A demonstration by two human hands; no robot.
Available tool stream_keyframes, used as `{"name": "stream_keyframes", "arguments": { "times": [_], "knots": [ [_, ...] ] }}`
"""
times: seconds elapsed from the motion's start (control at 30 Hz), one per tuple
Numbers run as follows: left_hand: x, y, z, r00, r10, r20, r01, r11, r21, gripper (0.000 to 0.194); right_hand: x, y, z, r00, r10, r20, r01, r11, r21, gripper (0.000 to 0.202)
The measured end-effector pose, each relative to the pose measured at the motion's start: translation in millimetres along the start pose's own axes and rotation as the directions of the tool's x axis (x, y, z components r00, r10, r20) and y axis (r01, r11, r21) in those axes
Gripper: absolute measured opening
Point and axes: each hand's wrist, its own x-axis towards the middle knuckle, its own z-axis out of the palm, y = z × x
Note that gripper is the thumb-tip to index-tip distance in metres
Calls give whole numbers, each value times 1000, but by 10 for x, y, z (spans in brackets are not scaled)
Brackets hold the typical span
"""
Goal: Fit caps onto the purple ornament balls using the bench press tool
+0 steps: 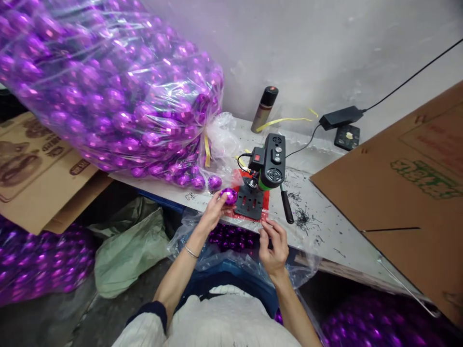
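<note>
My left hand [213,212] grips a shiny purple faceted ball [229,196] between thumb and fingers, at the left side of a small black bench drill press [272,161]. Its slotted black base plate [249,205] rests on a red sheet [265,200]. A black-handled lever [287,205] hangs at the machine's right. Near the front right corner of the base, my right hand [275,246] has its fingers curled and the fingertips close together; whatever they may hold is too small to make out. Another purple ball [214,182] lies on the table just behind my left hand.
A big clear bag of purple balls [119,96] fills the left back. Below the table edge, an open plastic-lined container [231,237] holds more balls. Black shavings [304,219] litter the table [327,236]. A spray can [265,110], power adapter [341,118] and cardboard box [405,193] stand around.
</note>
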Motion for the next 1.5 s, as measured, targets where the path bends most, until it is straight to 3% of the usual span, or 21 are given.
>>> {"name": "stream_keyframes", "arguments": {
  "times": [0.2,0.3,0.4,0.73,0.93,1.27,1.37,1.5],
  "knots": [
    [227,-184,268,981,193,14,-189,945,267,59,-90,138,-165,995,86,-57,-89,994,-59,34],
    [265,-200,302,939,340,51,-319,809,494,60,-163,157,-209,992,119,-45,-120,992,-36,35],
    [281,-237,315,911,401,98,-362,661,658,64,-197,161,-225,990,131,-52,-133,991,-31,36],
    [327,-280,368,812,513,279,-517,407,753,60,-143,193,-275,990,114,-86,-120,991,-60,37],
    [329,-257,358,809,514,285,-523,407,749,59,-139,220,-275,989,121,-88,-127,990,-69,32],
    [393,-323,208,902,417,114,-380,637,671,53,-152,143,-274,992,105,-76,-111,990,-86,34],
    [422,-363,184,910,407,84,-349,640,685,52,-179,147,-299,990,118,-76,-125,987,-101,33],
    [415,-364,185,903,413,120,-365,588,722,55,-222,156,-313,991,116,-66,-122,988,-99,34]
  ]
}}
